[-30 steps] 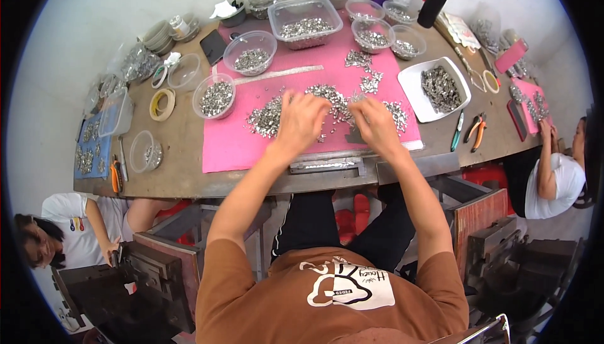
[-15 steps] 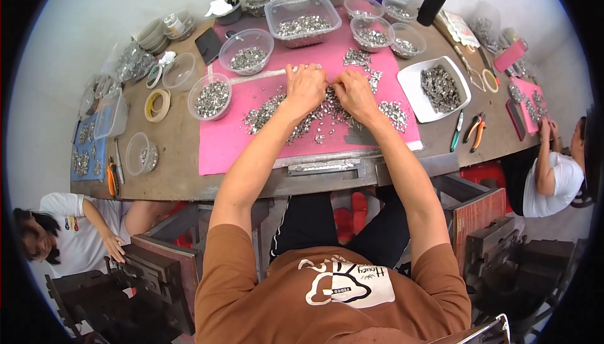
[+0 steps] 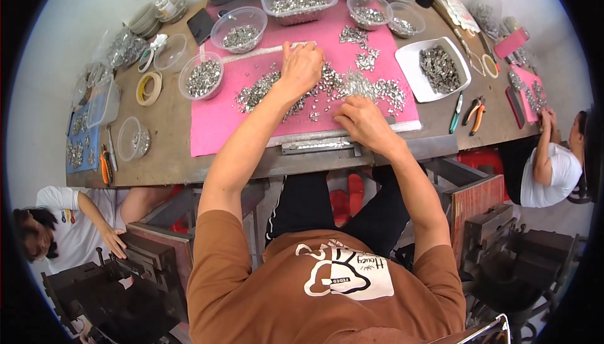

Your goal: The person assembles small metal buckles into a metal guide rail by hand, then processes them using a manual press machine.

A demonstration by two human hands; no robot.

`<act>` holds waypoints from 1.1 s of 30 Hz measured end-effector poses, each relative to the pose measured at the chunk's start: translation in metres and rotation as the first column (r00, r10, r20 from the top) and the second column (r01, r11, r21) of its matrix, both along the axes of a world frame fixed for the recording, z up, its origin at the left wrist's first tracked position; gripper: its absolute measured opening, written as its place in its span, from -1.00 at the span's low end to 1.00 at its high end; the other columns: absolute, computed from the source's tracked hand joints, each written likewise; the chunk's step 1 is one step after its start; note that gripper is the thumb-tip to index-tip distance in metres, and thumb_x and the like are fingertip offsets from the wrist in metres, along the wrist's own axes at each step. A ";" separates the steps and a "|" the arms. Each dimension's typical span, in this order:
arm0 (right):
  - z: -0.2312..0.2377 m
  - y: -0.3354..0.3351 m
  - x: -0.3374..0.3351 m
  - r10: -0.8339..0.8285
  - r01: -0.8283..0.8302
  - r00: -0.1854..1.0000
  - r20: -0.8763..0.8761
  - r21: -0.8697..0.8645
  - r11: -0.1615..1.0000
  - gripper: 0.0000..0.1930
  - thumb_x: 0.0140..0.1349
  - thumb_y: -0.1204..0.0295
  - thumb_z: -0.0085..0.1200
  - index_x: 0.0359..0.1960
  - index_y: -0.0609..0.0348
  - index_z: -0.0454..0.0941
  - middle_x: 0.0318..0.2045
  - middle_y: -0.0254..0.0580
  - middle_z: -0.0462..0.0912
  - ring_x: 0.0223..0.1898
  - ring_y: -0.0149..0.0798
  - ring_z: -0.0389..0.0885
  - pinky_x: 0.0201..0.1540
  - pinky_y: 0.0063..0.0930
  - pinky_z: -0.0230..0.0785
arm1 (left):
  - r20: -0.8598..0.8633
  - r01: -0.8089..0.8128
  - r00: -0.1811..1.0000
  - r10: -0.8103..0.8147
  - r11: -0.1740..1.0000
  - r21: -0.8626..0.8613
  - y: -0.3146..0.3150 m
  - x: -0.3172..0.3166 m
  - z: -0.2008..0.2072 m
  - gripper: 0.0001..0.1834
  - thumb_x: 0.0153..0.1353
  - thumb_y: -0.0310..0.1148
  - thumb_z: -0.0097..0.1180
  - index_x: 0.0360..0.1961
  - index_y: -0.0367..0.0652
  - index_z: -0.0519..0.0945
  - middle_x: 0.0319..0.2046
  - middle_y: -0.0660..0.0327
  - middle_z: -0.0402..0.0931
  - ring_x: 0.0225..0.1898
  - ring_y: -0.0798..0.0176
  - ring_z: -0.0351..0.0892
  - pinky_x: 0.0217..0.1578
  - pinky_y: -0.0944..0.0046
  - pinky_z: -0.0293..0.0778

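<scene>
My left hand is over the far side of a heap of small silvery metal pieces, its fingers curled together; what is in them, if anything, is hidden. Nearer to me, my right hand is low over the front part of the pink mat. Its fingers are bent and pinched together, and anything between them is too small to make out. A slotted metal bar lies along the table's front edge, just left of the right wrist. More loose pieces spread beyond my right hand.
Clear tubs of metal pieces stand along the back, with a white tray of darker pieces at right. Pliers and tape rolls lie around. Another person sits at left, another at right.
My right hand has come away from the left, back toward the table's front edge. My left hand has shifted slightly left. The whole view has tilted a little.
</scene>
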State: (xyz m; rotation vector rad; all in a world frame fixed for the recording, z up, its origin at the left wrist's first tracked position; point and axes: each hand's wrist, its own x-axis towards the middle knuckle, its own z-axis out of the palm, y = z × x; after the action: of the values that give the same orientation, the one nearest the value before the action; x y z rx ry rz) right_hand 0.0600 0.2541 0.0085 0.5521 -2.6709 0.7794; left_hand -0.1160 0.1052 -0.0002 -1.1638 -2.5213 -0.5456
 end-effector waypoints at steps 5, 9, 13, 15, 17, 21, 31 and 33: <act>-0.004 -0.004 0.002 -0.011 0.011 1.000 -0.022 0.008 1.000 -0.95 0.20 0.48 0.20 -0.35 0.18 0.66 -0.38 -0.14 0.55 -0.20 -0.03 0.57 -0.09 -0.15 0.39 | 0.022 0.006 1.000 -0.007 0.999 0.038 0.002 0.001 -0.006 -0.88 0.26 -0.31 0.21 -0.28 -0.09 0.69 -0.23 0.13 0.64 -0.04 0.01 0.61 0.15 -0.25 0.22; 0.002 -0.006 0.007 -0.048 0.048 0.999 -0.004 0.022 0.999 -0.94 0.20 0.50 0.20 -0.33 0.21 0.61 -0.38 -0.11 0.55 -0.20 0.01 0.56 -0.08 -0.12 0.38 | 0.062 0.005 0.998 -0.008 0.999 0.036 -0.001 0.000 -0.002 -0.85 0.27 -0.28 0.21 -0.24 -0.02 0.75 -0.24 0.15 0.65 -0.05 0.01 0.61 0.14 -0.24 0.23; 0.017 -0.009 0.027 -0.095 0.129 0.985 0.141 -0.257 0.958 -0.93 0.23 0.56 0.19 -0.30 0.29 0.56 -0.33 -0.09 0.61 -0.26 -0.04 0.61 -0.13 -0.18 0.43 | 0.070 0.024 0.997 -0.027 0.999 0.037 -0.003 -0.001 0.001 -0.85 0.26 -0.28 0.21 -0.26 -0.03 0.76 -0.27 0.15 0.66 -0.09 0.00 0.63 0.14 -0.26 0.23; 0.016 -0.011 0.043 -0.110 0.219 0.960 0.259 -0.444 0.869 -0.92 0.28 0.57 0.19 -0.26 0.33 0.57 -0.27 -0.10 0.66 -0.26 -0.12 0.65 -0.16 -0.31 0.47 | 0.076 0.026 0.997 -0.030 0.999 0.045 -0.003 -0.001 -0.001 -0.85 0.26 -0.30 0.19 -0.28 -0.07 0.75 -0.27 0.14 0.66 -0.09 -0.01 0.63 0.15 -0.27 0.23; 0.008 -0.017 0.054 -0.100 0.184 0.975 0.199 -0.468 0.864 -0.92 0.27 0.58 0.20 -0.26 0.33 0.58 -0.27 -0.10 0.66 -0.25 -0.12 0.65 -0.15 -0.32 0.47 | 0.082 0.028 0.996 -0.032 0.998 0.053 -0.002 -0.002 -0.003 -0.85 0.26 -0.32 0.18 -0.30 -0.11 0.73 -0.28 0.14 0.66 -0.09 -0.01 0.63 0.15 -0.27 0.22; -0.004 -0.028 0.065 -0.128 0.181 0.982 0.138 -0.511 0.841 -0.93 0.24 0.62 0.21 -0.28 0.33 0.58 -0.25 -0.09 0.67 -0.18 -0.16 0.66 -0.06 -0.34 0.48 | -0.033 0.070 0.997 -0.067 0.992 0.108 0.002 -0.004 -0.010 -0.87 0.29 -0.36 0.13 -0.30 -0.16 0.65 -0.31 0.12 0.64 -0.12 -0.02 0.62 0.11 -0.26 0.23; -0.010 -0.033 0.067 -0.200 0.156 0.972 -0.125 -0.297 0.942 -0.86 0.15 0.64 0.25 -0.25 0.24 0.59 -0.28 -0.15 0.65 -0.23 -0.06 0.62 -0.08 -0.25 0.40 | -0.005 0.185 0.982 -0.191 0.940 0.286 0.007 -0.008 -0.013 -0.94 0.24 -0.52 0.10 -0.28 -0.25 0.50 -0.32 0.02 0.60 -0.21 -0.11 0.59 -0.04 -0.08 0.41; -0.003 -0.032 0.069 -0.179 0.141 0.973 -0.146 -0.238 0.961 -0.87 0.15 0.63 0.25 -0.26 0.26 0.61 -0.25 -0.13 0.67 -0.21 -0.06 0.64 -0.09 -0.26 0.41 | 0.005 0.195 0.978 -0.207 0.926 0.323 0.006 -0.008 -0.016 -0.93 0.22 -0.54 0.08 -0.26 -0.25 0.53 -0.30 -0.01 0.60 -0.18 -0.15 0.59 -0.05 -0.11 0.42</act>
State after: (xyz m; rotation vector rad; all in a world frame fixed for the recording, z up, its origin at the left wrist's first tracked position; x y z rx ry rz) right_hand 0.1286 0.2218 0.0056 0.3228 -2.3973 0.9305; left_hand -0.1240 0.1111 -0.0158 -1.2982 -2.2414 -0.9988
